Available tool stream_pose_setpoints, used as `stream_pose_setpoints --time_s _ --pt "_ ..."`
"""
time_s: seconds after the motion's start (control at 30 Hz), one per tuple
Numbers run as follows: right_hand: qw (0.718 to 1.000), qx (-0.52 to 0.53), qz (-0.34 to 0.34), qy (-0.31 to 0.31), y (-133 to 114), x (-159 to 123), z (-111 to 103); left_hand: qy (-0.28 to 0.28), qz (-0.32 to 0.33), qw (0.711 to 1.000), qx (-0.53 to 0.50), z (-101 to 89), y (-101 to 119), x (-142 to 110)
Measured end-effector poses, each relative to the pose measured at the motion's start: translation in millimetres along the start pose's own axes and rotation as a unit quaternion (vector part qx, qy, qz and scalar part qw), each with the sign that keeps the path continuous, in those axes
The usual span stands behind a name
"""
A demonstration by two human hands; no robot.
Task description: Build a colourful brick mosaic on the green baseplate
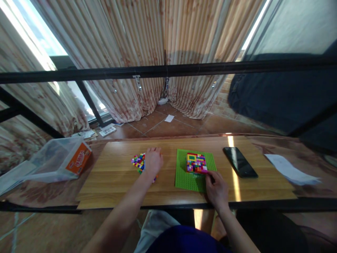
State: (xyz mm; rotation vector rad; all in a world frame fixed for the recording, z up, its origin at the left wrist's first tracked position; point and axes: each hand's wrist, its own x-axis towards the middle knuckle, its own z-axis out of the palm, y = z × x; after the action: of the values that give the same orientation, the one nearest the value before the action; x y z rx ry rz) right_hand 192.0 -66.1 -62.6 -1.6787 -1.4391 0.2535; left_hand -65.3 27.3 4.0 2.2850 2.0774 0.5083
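Observation:
Loose multicoloured building bricks (138,161) lie in a small pile on the wooden board, left of centre. My left hand (153,161) rests over the right side of this pile with its fingers stretched forward, hiding some of the bricks. To the right, a rectangular block of small bricks (196,163) in many colours sits on a green baseplate (183,181). At the block's near right corner, my right hand (217,189) is closed in a pinch on a pink brick (204,171). Whether that brick is fixed to the block cannot be made out.
A black phone (240,162) lies on the wooden board (113,175), right of the baseplate. White papers (292,168) are beyond the board's right end. A clear plastic box (58,158) with an orange label stands at the left. A dark metal bar (184,70) crosses behind.

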Motion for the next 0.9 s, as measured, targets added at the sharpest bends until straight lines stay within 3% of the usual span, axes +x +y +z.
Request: stream_pose_setpoints --time_s 0.23,0.57,0.77,0.9 --pt "1.000 0.015 0.005 0.003 0.8 -1.0 0.6 -0.057 0.032 0.998 0.022 6.2 -20.0 11.3" --pt "1.000 0.008 -0.002 0.002 -0.6 0.1 0.2 -0.062 0.100 0.993 0.004 -0.2 -19.1 -23.3" --pt "1.000 0.009 -0.004 0.013 -3.9 0.6 0.6 -0.060 0.102 0.987 -0.111 -13.5 -10.2 -26.0" --pt "1.000 0.014 -0.004 0.018 -7.9 1.2 -0.4 -0.080 0.075 0.962 -0.251 -24.4 10.7 -32.8"
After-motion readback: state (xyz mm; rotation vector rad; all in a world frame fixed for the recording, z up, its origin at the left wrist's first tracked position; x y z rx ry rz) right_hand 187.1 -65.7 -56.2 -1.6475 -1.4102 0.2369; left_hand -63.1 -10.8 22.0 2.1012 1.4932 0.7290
